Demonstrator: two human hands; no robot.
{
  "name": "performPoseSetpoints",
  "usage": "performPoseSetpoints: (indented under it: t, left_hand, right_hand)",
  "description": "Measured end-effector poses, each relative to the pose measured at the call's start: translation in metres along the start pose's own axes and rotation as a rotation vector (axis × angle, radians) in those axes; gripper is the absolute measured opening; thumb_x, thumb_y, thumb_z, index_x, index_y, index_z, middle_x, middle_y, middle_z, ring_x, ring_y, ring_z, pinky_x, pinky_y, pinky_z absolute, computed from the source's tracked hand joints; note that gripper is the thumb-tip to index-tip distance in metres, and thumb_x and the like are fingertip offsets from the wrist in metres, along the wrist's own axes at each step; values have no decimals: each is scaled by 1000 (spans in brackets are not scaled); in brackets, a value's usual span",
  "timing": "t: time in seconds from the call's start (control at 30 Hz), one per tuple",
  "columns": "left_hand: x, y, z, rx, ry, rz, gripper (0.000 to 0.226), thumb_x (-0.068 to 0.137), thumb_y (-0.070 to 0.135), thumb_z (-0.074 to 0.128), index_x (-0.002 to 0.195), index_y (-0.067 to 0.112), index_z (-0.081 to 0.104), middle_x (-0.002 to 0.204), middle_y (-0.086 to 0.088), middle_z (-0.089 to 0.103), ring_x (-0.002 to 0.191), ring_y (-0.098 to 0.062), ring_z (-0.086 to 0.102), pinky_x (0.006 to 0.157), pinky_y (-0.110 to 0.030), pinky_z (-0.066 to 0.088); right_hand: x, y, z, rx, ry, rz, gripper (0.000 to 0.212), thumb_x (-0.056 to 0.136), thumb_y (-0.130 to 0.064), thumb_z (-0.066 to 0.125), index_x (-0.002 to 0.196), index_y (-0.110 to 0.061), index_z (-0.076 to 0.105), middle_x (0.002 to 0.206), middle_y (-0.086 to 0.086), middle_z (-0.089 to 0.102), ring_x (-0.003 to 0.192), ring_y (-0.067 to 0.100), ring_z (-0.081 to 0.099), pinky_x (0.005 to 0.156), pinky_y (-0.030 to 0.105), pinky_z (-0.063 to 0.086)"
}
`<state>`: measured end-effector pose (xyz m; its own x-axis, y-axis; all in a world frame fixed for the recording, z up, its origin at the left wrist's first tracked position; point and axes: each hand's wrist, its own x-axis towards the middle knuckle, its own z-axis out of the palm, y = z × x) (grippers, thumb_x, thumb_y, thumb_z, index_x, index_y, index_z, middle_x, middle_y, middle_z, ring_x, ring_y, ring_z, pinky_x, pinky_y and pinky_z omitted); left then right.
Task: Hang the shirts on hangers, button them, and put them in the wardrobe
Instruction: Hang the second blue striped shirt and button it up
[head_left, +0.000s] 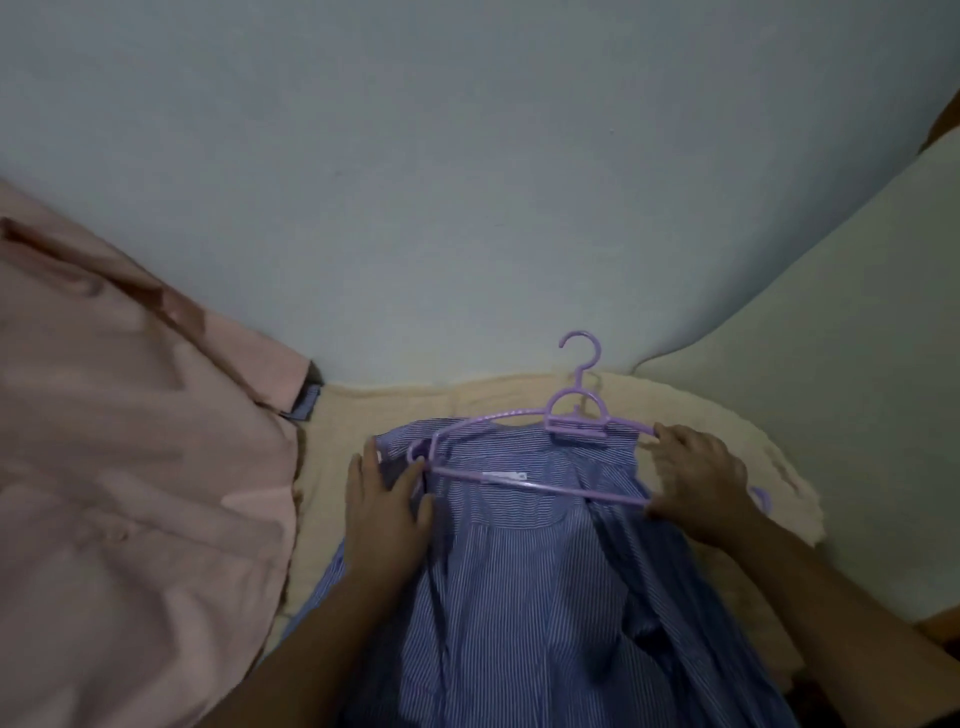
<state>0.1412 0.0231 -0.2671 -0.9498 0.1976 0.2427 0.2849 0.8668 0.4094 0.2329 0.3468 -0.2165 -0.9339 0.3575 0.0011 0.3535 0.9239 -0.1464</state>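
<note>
The blue-and-white striped cotton shirt lies spread open on the cream blanket, collar toward the far edge by the wall and tails running back toward me, so its long axis points straight away from my body. Across its shoulders sits the lilac plastic hanger, its bar running left to right at a slight tilt, hook pointing away toward the wall. That crosswise lie is what the coming move turns on, I judge: each end of the hanger has to slip under a shoulder of the shirt, and the two ends sit one under each hand.

My right hand grips the right end of the hanger, fingers curled round it, at the shirt's right shoulder. My left hand lies flatter, fingers fairly straight, pressing on the shirt's left shoulder cloth just beside the hanger's left end, which looks already partly tucked into the fabric. Both hands are about equally near the collar. The shirt front is open and unbuttoned, so buttoning is not yet done.

To the left, a pale pink cotton shirt lies rumpled over the blanket's left side, well apart from the hanger. Behind everything stands a plain pale blue wall; at the right, a cream-coloured pillow or cushion rises against it. The light is dim, and no wardrobe shows.
</note>
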Motion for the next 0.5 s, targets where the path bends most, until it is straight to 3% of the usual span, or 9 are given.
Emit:
performPoseSetpoints:
  t: [0.1,0.17,0.27,0.43,0.5]
  left_hand:
    - [8,-4,-5,-85,-88,-192,46,92,37,57,137,30,51,159,-19,7,143,-36,21,114,-42,25]
    - [17,-3,-11,-215,-191,-260,43,95,33,54,137,24,52,154,-19,26,136,-33,36,106,-37,33]
    - [24,6,-24,-254,-207,-150,35,98,25,49,127,7,58,135,-14,54,122,-31,51,90,-32,39]
    - [33,22,-56,-228,-60,-90,40,101,29,43,135,10,53,141,-9,52,125,-27,49,93,-32,38]
    - [37,29,-67,-241,-39,-68,36,101,24,44,129,7,59,135,-12,56,121,-29,52,91,-32,40]
  right_hand:
    - [-6,-2,-5,-24,-6,-39,106,63,-46,81,148,-18,24,148,5,32,132,28,30,104,38,29]
    - [-7,-5,-11,-49,-30,-43,104,67,-47,78,149,-21,20,150,2,26,134,25,26,106,35,26]
    - [-8,-11,-21,-90,-29,-80,100,69,-46,76,148,-23,19,149,-1,25,134,23,24,106,34,24]
    - [-14,-26,-32,-85,-39,-148,86,78,-43,67,147,-24,20,148,-2,25,132,21,22,103,34,22]
    - [-15,-34,-33,-119,-73,-160,90,77,-49,67,148,-24,18,149,-1,24,133,21,21,102,33,21]
